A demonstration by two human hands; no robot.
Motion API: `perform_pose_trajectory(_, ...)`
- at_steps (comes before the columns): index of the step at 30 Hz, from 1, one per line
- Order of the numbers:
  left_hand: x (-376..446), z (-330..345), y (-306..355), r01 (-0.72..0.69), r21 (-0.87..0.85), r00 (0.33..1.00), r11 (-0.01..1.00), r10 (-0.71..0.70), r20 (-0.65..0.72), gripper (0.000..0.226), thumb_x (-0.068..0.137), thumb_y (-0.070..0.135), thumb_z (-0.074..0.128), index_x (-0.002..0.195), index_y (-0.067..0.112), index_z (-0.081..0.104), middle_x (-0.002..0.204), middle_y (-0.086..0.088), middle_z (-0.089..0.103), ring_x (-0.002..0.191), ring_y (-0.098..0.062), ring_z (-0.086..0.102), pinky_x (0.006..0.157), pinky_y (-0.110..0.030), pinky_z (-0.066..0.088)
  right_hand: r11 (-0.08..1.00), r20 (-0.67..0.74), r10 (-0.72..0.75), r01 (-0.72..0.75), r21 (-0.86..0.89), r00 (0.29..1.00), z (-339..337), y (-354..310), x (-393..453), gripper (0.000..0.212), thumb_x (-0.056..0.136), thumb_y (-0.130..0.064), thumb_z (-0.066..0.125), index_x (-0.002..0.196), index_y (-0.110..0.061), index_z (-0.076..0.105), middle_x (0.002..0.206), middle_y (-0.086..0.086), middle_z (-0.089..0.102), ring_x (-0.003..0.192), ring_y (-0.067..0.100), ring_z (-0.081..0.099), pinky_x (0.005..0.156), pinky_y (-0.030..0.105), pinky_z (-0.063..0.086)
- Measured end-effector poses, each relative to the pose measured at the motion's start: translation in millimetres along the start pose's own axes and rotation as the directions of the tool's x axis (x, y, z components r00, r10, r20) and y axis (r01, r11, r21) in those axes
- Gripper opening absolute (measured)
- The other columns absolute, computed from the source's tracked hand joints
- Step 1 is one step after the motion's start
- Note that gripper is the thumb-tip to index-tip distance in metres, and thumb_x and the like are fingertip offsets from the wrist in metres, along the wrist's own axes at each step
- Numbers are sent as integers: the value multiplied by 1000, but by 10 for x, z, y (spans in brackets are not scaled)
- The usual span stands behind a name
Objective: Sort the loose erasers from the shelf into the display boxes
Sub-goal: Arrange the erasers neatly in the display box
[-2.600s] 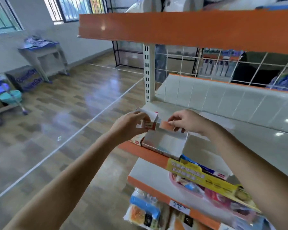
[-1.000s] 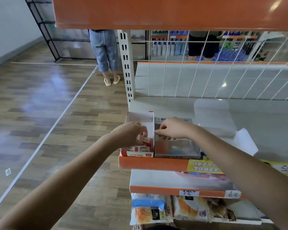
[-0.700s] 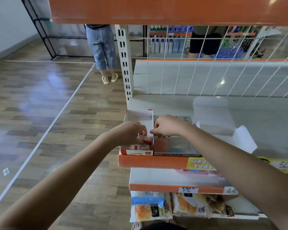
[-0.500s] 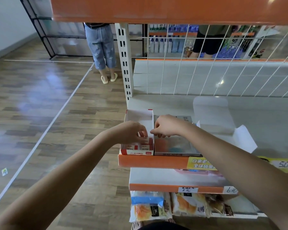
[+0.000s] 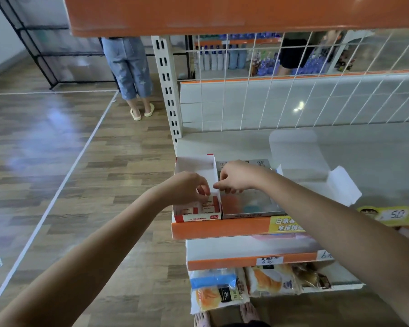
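Left hand [image 5: 187, 187] curled over the red-and-white box [image 5: 194, 217], fingertips pinching a small eraser [image 5: 208, 200] and setting it down beside the ones already packed at the box's front — likely filling front rows first so the labels face out. Right hand [image 5: 237, 177] just beside it, across the shared box wall, over the grey box [image 5: 253, 204]; fingers are curled down, but whether they pinch anything can't be told — the tips hide it. It may be steadying the wall or reaching for the next piece. Grey box shows blurry red and blue patches under that hand, probably erasers. Both boxes sit touching at the shelf [image 5: 222, 228] edge, near the hands for short reach. Right of the right hand, a white flap [image 5: 342, 185] lies open on the shelf. No loose erasers are visible elsewhere on it.
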State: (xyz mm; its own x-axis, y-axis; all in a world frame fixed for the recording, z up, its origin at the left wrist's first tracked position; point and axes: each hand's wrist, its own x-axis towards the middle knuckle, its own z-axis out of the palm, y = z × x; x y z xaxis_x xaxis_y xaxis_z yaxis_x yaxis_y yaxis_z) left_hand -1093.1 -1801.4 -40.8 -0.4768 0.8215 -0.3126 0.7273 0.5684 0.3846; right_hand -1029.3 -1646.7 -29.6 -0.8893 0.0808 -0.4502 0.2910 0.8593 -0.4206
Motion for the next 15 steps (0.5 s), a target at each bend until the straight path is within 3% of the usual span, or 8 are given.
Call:
perform_pose_trajectory(4,61,-243,67,-11,101,991,995,24,-130,20,90,25,60,108,18,65,106,3,67,86,-5,59,79,-17,47,999,-96,46,-47,-10,994,-171,50,-90,43,95,-42,45,86,-6,66,75,7,64,62,18,55,56,25,42)
perform_pose_trajectory(7,236,-466,292,-22,204,974,979,67,-218,24,91,31,55,112,20,62,108,2,65,92,-12,60,83,-27,50,987,-261,38,-78,-143,965,-447,199,-261,43,97,-40,43,73,-7,58,64,7,53,66,24,51,54,30,33)
perform_pose_trajectory(10,542,-504,713,-72,266,953,961,145,-265,34,91,34,55,122,20,55,119,-3,59,107,-22,57,89,-32,46,964,-373,17,-114,-240,928,-654,522,-497,29,93,-31,50,101,-6,64,98,12,65,94,29,59,75,33,47)
perform_pose_trajectory(12,770,-448,1109,-108,321,945,941,197,-259,40,91,35,53,128,19,51,126,-6,53,115,-27,52,93,-34,43,943,-438,22,-164,-289,899,-749,839,-713,31,91,-29,53,116,-12,59,116,10,60,108,28,55,88,35,45)
perform_pose_trajectory(15,1107,-313,1855,-168,452,928,876,295,-227,45,92,38,50,132,19,46,129,-8,49,120,-29,47,93,-38,41,906,-540,71,-281,-317,839,-874,1428,-1156,38,89,-27,55,125,-14,52,128,8,53,119,28,48,94,37,41)
